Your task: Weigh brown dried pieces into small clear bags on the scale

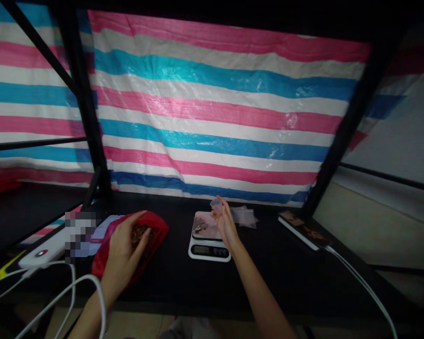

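Note:
A red plastic bag (158, 225) lies on the black table with its mouth spread, showing small brown bits (140, 234) inside. My left hand (125, 238) rests over the bag's left side, finger and thumb apart around the brown bits. A white digital scale (192, 252) stands right of the bag. On its weighing plate lies a clear bag (205, 230) with small dark or metallic pieces, too small to name. Above the plate's right side, my right hand (228, 223) pinches a small translucent plastic cup (216, 204) between its fingers.
Clear plastic bags (245, 216) lie behind my right hand. A phone (297, 226) with a white cable is on the right. At left are a white power strip (45, 247), cables and a partly blurred item. Black frame posts (86, 108) and a striped sheet (212, 108) enclose the back.

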Available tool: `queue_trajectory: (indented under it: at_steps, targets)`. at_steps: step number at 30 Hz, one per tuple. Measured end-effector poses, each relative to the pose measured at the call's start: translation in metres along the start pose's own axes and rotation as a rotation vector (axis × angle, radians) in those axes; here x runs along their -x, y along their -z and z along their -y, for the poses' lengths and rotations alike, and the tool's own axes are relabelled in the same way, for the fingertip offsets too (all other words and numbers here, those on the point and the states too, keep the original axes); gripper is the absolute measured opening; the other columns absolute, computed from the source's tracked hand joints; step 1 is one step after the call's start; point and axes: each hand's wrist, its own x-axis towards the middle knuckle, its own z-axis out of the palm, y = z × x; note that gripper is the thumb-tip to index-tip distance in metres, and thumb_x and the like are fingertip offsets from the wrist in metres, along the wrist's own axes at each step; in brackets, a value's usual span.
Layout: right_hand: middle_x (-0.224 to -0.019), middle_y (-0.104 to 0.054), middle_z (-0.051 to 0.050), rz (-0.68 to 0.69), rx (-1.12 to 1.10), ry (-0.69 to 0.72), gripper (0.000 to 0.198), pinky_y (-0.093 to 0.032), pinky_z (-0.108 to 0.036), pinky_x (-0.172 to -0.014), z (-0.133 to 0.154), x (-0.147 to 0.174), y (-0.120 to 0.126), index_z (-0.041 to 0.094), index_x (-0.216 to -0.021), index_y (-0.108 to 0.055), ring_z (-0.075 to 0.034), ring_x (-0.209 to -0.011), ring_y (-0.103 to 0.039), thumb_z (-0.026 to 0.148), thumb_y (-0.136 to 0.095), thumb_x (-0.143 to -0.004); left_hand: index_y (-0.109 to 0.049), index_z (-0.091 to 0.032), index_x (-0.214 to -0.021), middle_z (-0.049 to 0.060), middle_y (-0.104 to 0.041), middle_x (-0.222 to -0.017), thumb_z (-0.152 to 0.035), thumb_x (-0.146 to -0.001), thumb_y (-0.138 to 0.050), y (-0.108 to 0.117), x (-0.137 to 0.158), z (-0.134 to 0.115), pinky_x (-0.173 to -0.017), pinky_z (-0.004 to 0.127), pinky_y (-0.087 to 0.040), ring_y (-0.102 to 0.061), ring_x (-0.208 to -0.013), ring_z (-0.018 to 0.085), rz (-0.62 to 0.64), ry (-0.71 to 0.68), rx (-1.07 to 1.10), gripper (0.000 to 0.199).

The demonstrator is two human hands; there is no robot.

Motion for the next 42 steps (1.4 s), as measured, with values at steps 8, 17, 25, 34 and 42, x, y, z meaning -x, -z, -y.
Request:
queue_trajectory:
  at_steps: [8,17,25,34,42]
  targets:
    - [-0.079,-0.059,0.001,0.178,0.096,-0.065,0.034,-0.043,-0.025,-0.064,-0.037,0.01,-0.051,0.026,-0.106,-0.043,-0.011,-0.064,-0.056,0.037,-0.056,-0.076,-0.049,-0.015,-0.108,0.011,-0.054,-0.11,-0.047,-0.08,-0.039,0.063,-0.002,0.092,-0.094,0.041,-0.035,-0.048,-0.106,0.026,0.153,0.172,-0.083,0.044]
    - [-0.102,-0.06,-0.002,0.622,0.805,0.165,0.037,-0.041,-0.032,-0.082,-0.092,0.046,-0.131,0.024,-0.106,-0.054,-0.018,-0.093,-0.054,0.03,-0.064,-0.071,-0.032,-0.008,-0.126,0.02,-0.045,-0.126,-0.048,-0.077,-0.042,0.033,0.001,0.091,-0.096,0.04,-0.032,-0.044,-0.117,0.028,0.504,0.281,-0.099,0.064]
    - [-0.104,-0.056,-0.004,0.619,1.309,0.304,0.035,-0.039,-0.034,-0.083,-0.086,0.04,-0.108,0.024,-0.108,-0.054,-0.02,-0.099,-0.047,0.03,-0.062,-0.074,-0.059,-0.012,-0.086,0.016,-0.063,-0.091,-0.033,-0.085,-0.029,0.026,0.001,0.086,-0.08,0.032,-0.039,-0.059,-0.089,0.024,0.554,0.273,-0.279,0.036]
    - [-0.102,-0.054,-0.006,0.648,1.528,0.386,0.036,-0.039,-0.035,-0.077,-0.082,0.04,-0.106,0.023,-0.111,-0.051,-0.021,-0.097,-0.045,0.026,-0.059,-0.077,-0.056,-0.01,-0.095,0.018,-0.064,-0.093,-0.028,-0.087,-0.029,0.018,0.004,0.09,-0.076,0.033,-0.039,-0.06,-0.089,0.026,0.537,0.403,-0.405,0.034]
    - [-0.098,-0.054,-0.008,0.577,1.521,0.36,0.029,-0.04,-0.037,-0.075,-0.089,0.043,-0.107,0.023,-0.106,-0.054,-0.023,-0.094,-0.045,0.024,-0.057,-0.077,-0.059,-0.014,-0.091,0.012,-0.065,-0.091,-0.036,-0.077,-0.04,0.016,0.002,0.097,-0.082,0.038,-0.04,-0.059,-0.09,0.028,0.352,0.452,0.009,0.032]
